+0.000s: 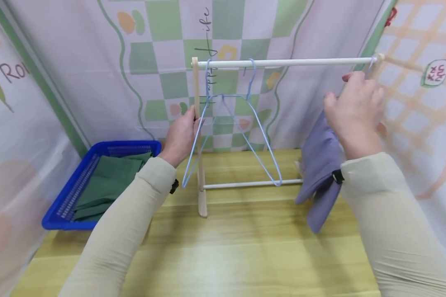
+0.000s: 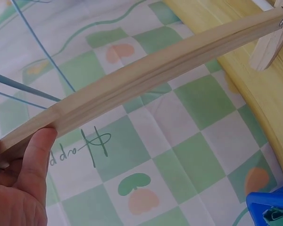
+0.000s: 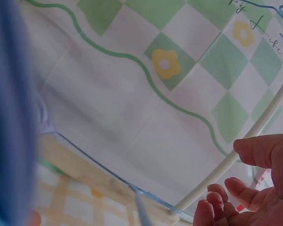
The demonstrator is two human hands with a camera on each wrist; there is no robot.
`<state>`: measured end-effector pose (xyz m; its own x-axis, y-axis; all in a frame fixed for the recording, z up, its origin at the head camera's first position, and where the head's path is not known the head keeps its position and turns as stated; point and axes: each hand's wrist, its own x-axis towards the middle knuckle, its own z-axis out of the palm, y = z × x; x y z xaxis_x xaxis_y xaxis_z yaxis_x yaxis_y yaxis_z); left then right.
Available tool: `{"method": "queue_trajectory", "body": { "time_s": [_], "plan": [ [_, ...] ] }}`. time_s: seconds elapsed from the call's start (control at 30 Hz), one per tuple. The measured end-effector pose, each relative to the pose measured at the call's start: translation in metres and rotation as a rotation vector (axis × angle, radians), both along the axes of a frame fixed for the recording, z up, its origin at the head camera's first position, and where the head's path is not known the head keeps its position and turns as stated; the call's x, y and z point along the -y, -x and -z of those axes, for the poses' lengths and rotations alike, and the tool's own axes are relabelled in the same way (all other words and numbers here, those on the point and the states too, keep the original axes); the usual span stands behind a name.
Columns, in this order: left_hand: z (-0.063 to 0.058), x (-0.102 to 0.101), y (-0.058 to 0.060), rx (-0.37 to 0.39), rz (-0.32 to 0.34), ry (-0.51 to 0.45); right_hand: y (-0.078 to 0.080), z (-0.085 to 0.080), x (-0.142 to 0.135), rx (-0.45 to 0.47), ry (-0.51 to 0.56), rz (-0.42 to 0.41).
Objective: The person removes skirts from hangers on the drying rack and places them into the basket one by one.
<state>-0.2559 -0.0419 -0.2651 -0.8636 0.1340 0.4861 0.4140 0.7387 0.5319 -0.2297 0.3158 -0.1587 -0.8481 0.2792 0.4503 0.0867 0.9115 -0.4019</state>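
Observation:
A small clothes rack with a white top rod (image 1: pixel 301 62) stands on the table. My left hand (image 1: pixel 182 134) grips its left wooden post (image 1: pixel 195 88); the left wrist view shows fingers (image 2: pixel 35 165) against the wood. Two blue wire hangers (image 1: pixel 262 134) hang bare near the rod's left end. At the right end a purple garment (image 1: pixel 319 152) hangs, with a blue hanger wire (image 3: pixel 94 162) visible in the right wrist view. My right hand (image 1: pixel 357 109) is beside that end, above the garment, its thumb and fingers apart with nothing between them.
At the left stands a blue plastic basket (image 1: pixel 65 194) with folded green cloth (image 1: pixel 107 181) inside. A white lower bar (image 1: pixel 245 184) joins the rack's sides. Patterned curtains (image 1: pixel 163 20) enclose the wooden table (image 1: pixel 215 255) at the back and sides.

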Motion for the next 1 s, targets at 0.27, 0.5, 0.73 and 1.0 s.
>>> {"method": "queue_trajectory", "body": {
  "time_s": [0.27, 0.5, 0.73, 1.0],
  "plan": [
    [0.001, -0.004, -0.003, 0.007, 0.019, -0.008, -0.005, 0.003, -0.019, 0.100, -0.023, 0.031],
    [0.000, -0.001, -0.007, -0.007, 0.028, -0.006, -0.005, 0.003, -0.021, 0.187, -0.060, 0.002],
    [-0.001, 0.002, -0.008, -0.020, 0.009, 0.009, -0.003, 0.002, -0.025, 0.309, -0.087, -0.023],
    [-0.001, -0.001, -0.009, -0.014, 0.014, 0.000, -0.004, 0.003, -0.039, 0.447, -0.159, -0.074]
  ]
}}
